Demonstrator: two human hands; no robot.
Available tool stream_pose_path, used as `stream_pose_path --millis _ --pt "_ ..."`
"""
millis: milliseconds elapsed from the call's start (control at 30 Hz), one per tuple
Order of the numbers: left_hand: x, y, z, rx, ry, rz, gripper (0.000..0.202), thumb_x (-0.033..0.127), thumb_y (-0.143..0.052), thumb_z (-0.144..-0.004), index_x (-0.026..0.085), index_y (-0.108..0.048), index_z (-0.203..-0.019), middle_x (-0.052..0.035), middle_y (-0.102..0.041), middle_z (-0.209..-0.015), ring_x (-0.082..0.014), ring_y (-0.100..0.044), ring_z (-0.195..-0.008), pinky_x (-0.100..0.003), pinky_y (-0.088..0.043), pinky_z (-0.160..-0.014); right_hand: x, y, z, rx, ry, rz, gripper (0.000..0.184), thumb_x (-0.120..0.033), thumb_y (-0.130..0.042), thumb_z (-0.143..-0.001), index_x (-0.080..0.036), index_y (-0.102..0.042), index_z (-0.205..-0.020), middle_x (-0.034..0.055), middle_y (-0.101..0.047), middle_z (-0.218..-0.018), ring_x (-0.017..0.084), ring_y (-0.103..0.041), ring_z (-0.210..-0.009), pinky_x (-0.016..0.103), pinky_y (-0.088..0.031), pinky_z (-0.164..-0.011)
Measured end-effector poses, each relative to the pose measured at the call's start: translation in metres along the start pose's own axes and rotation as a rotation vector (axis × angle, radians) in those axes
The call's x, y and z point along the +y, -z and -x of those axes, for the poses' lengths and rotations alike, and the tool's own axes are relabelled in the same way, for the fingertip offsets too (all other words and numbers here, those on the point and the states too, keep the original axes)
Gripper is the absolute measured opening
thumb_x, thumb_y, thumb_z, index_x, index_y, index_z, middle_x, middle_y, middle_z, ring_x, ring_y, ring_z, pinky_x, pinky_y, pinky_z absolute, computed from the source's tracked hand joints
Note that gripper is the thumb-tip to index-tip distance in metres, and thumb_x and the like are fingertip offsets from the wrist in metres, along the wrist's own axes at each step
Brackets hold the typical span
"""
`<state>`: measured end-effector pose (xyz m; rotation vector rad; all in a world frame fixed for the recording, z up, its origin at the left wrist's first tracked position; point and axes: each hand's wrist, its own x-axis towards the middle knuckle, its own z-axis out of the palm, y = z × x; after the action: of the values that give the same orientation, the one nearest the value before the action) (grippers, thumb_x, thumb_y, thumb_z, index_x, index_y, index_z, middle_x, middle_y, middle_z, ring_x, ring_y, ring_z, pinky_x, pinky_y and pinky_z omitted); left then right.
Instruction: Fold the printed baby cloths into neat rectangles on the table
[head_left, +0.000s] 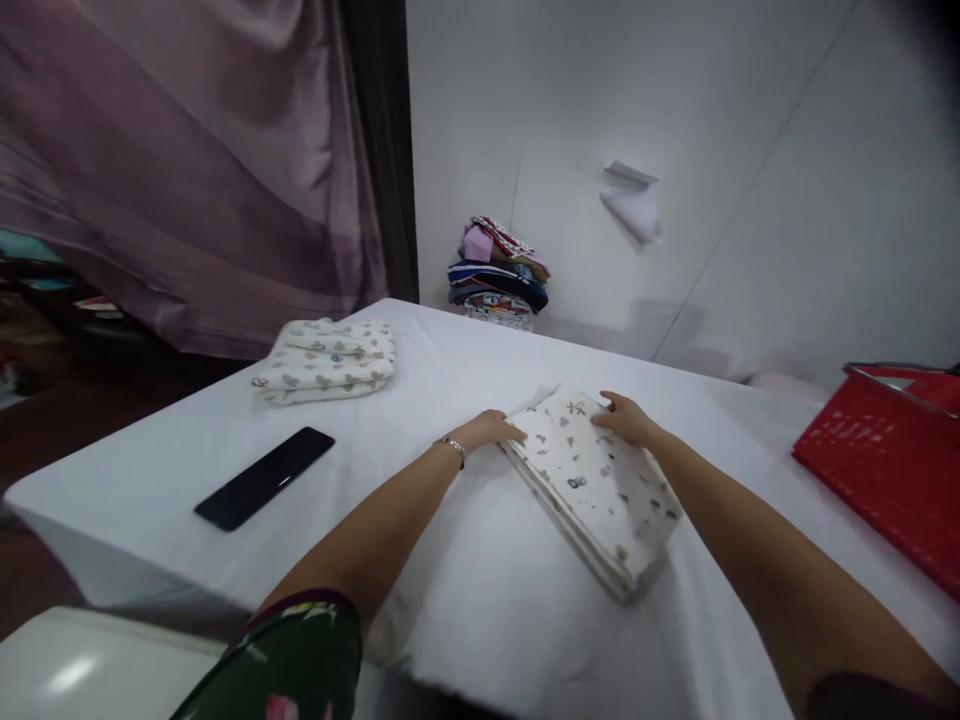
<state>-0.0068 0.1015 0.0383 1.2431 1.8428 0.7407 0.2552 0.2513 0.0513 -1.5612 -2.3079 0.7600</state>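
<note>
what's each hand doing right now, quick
left hand: closed on the left corner of the folded cloth
right hand: touching the cloth's right edge, a finger extended; whether it grips can't be told

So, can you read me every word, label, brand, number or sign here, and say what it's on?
No text can be read anywhere here.
Red basket: pale marks on its side, too blurred to tell whether they are letters or holes.
Nearer folded cloth: small printed motifs, no legible letters.
Black phone: nothing readable.
</note>
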Motion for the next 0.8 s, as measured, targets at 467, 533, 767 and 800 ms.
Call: stream_pose_path --millis 467,533,767,800 --pt "-0.029 -0.008 0.007 0.135 -0.030 0.215 0.037 0.050 -0.066 -0.069 0.017 -0.066 -0.086 -0.0040 -0.069 -0.086 -0.0170 -0.061 -0.076 -0.023 -0.042 -0.061 -0.058 -0.099 0.093 -0.075 0.583 0.296 0.059 -0.048 -0.045 -0.087 -0.019 -0.042 -0.139 0.0108 -0.034 -0.148 0.026 -0.026 -0.138 0.050 -0.020 -0.111" --pt "-0.034 -0.009 0.006 0.147 -0.047 0.203 0.038 0.051 -0.067 -0.068 0.018 -0.066 -0.087 -0.0035 -0.069 -0.087 -0.0168 -0.060 -0.075 -0.024 -0.042 -0.062 -0.061 -0.105 0.105 -0.107 0.566 0.331 0.062 -0.048 -0.046 -0.087 -0.020 -0.038 -0.141 0.0111 -0.031 -0.150 0.027 -0.023 -0.139 0.052 -0.019 -0.111" --pt "-0.035 -0.008 0.012 0.060 -0.076 0.526 0.047 0.055 -0.068 -0.069 0.018 -0.058 -0.096 -0.0036 -0.064 -0.087 -0.0143 -0.058 -0.072 -0.024 -0.046 -0.064 -0.079 -0.109 0.102 0.007 0.576 0.299 0.056 -0.035 -0.050 -0.084 -0.015 -0.043 -0.136 0.0151 -0.038 -0.144 0.027 -0.033 -0.134 0.047 -0.029 -0.107" --pt "-0.034 -0.007 0.014 0.000 -0.065 0.627 0.045 0.053 -0.067 -0.071 0.018 -0.057 -0.097 -0.0034 -0.063 -0.086 -0.0136 -0.057 -0.072 -0.024 -0.046 -0.065 -0.081 -0.110 0.102 0.022 0.590 0.292 0.056 -0.033 -0.050 -0.083 -0.015 -0.044 -0.135 0.0152 -0.041 -0.142 0.027 -0.036 -0.132 0.046 -0.031 -0.106"
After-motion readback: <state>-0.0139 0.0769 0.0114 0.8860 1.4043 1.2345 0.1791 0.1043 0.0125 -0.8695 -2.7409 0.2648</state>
